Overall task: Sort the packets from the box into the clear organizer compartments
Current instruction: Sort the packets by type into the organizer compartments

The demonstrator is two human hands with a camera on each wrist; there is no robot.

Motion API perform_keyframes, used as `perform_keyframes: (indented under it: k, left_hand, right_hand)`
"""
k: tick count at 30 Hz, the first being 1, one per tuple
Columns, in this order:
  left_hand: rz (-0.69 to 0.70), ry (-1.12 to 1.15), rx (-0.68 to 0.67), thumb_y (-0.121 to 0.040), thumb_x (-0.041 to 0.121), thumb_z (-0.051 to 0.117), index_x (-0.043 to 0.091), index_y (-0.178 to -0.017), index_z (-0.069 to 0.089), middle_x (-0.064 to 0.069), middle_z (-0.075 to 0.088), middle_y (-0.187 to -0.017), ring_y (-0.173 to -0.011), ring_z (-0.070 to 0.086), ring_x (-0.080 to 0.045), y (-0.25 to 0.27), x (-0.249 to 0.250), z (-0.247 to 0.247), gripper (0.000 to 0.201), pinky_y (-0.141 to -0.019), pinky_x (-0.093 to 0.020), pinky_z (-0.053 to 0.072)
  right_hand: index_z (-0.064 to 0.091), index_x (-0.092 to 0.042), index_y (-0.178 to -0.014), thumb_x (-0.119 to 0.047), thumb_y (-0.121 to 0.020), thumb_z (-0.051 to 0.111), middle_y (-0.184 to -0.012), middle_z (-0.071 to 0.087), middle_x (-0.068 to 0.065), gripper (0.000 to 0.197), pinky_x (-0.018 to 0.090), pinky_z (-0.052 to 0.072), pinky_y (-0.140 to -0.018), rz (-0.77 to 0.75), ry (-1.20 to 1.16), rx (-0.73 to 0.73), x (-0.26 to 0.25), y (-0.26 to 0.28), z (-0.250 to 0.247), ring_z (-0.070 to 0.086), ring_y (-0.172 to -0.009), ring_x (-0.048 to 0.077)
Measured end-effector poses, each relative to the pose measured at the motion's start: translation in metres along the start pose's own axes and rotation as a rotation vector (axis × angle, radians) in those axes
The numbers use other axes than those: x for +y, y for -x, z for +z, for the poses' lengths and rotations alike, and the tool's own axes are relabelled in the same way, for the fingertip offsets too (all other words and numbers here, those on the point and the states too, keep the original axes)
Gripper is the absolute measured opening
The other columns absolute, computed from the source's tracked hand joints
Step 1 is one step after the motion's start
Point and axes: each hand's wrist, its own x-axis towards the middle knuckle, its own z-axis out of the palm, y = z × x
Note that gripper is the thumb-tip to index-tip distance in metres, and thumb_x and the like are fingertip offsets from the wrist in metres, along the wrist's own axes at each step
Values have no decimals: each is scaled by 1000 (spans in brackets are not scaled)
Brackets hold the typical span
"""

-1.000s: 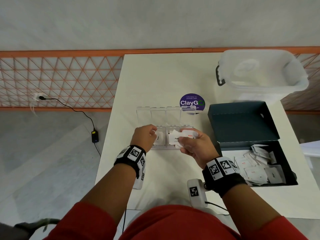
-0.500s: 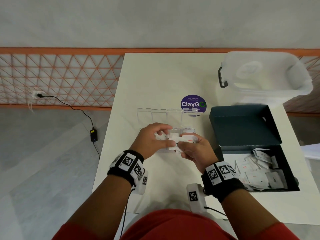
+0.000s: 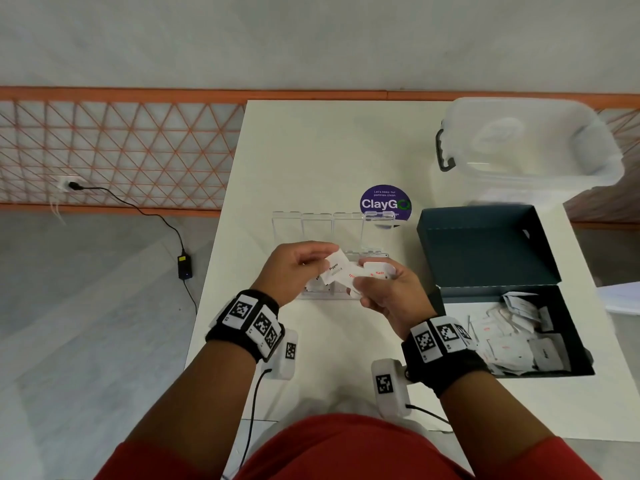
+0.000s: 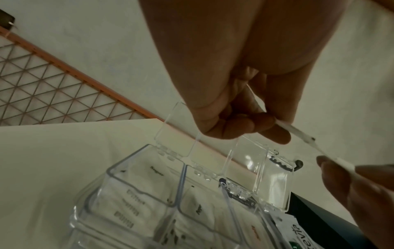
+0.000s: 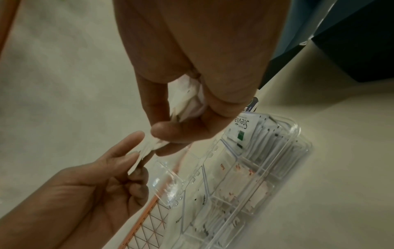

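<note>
My left hand [image 3: 322, 268] pinches a white pepper packet [image 3: 334, 270] just above the clear organizer [image 3: 317, 226], whose lids stand open. My right hand [image 3: 363, 277] grips a small bunch of packets, a salt packet [image 3: 377, 272] on top. In the left wrist view the pepper packet [image 4: 295, 130] shows edge-on, its far end between the right hand's fingertips [image 4: 332, 168]. From the right wrist, the bunch of packets [image 5: 187, 102] sits in the right palm. The organizer [image 5: 283, 151] holds sorted packets. The dark box [image 3: 568, 306] at right holds several loose packets [image 3: 512, 337].
A clear plastic tub [image 3: 526, 143] stands at the table's back right, behind the box's raised lid [image 3: 481, 244]. A purple ClayGo sticker [image 3: 385, 202] lies behind the organizer. The table's left edge is near my left wrist; a cable and adapter [image 3: 184, 266] lie on the floor.
My left hand left the organizer's left side, moved right to the right hand and took hold of the pepper packet. Both hands now sit slightly higher over the organizer.
</note>
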Motion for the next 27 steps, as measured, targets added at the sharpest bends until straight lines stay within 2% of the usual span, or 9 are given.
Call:
perform_keyframes:
  k: [2,5,9,13,16,18,22,25,27]
  left_hand:
    - [11,-36,22,-88,3,65,38,-91,74,10,74,-91,-84,67,-4,0,-2,-2,36,-78,-15,50]
    - [-23,-70,78,-85,8,67,40,-87,74,11,70,-71,-64,62,-3,-1,-4,-7,33,-67,-12,48]
    - [-72,-188,145,-83,14,71,39,-88,72,10,70,-81,-75,66,0,-2,-12,-10,25,-74,-9,47]
    - [-98,-307,222,-87,16,67,32,-98,72,18,65,-84,-78,60,12,-4,-22,-8,20,-69,2,38]
    - [-134,-385,218,-89,18,65,26,-109,70,11,63,-90,-81,61,3,-8,-30,-3,23,-67,3,36]
    - [-148,-427,187,-89,17,65,23,-112,70,5,64,-94,-82,62,-8,-10,-35,1,24,-66,-1,38]
    - [-113,-587,112,-90,17,64,21,-113,69,3,64,-93,-87,60,-15,-13,-40,6,24,-81,-22,46]
    - [-35,-765,60,-89,17,65,19,-111,70,0,60,-103,-98,56,-20,-14,-41,8,23,-86,-27,43]
    - [-17,-779,114,-88,18,66,19,-111,70,-1,52,-111,-96,54,-18,-13,-40,9,23,-87,-28,44]
  right_hand:
    - [69,-7,-102,11,-80,70,-83,70,10,28,25,53,-54,-4,1,7,1,0,-1,66,-60,18]
    - [70,-10,-101,9,-80,71,-88,71,10,28,26,53,-56,-3,1,6,2,-1,-2,68,-65,18]
    - [70,-12,-100,8,-79,72,-87,73,8,29,27,54,-57,-2,3,9,4,0,-5,72,-70,22]
    - [71,-14,-98,7,-78,73,-94,72,14,29,28,54,-59,-4,-19,10,4,1,-8,71,-76,31]
    - [71,-14,-98,7,-78,74,-96,72,14,29,28,53,-58,2,-21,3,6,0,-8,71,-78,31]
    - [72,-14,-100,6,-78,74,-97,71,14,30,28,53,-59,10,-15,2,8,-1,-7,71,-80,31]
    - [72,-15,-98,6,-78,74,-93,72,11,29,28,53,-59,19,-12,9,11,-2,-7,71,-79,29]
    - [73,-16,-95,6,-78,74,-88,74,8,28,28,54,-59,20,-11,8,13,-2,-8,72,-76,27]
    - [73,-17,-96,5,-77,75,-90,74,8,29,28,54,-60,23,-3,7,14,-3,-9,73,-78,28]
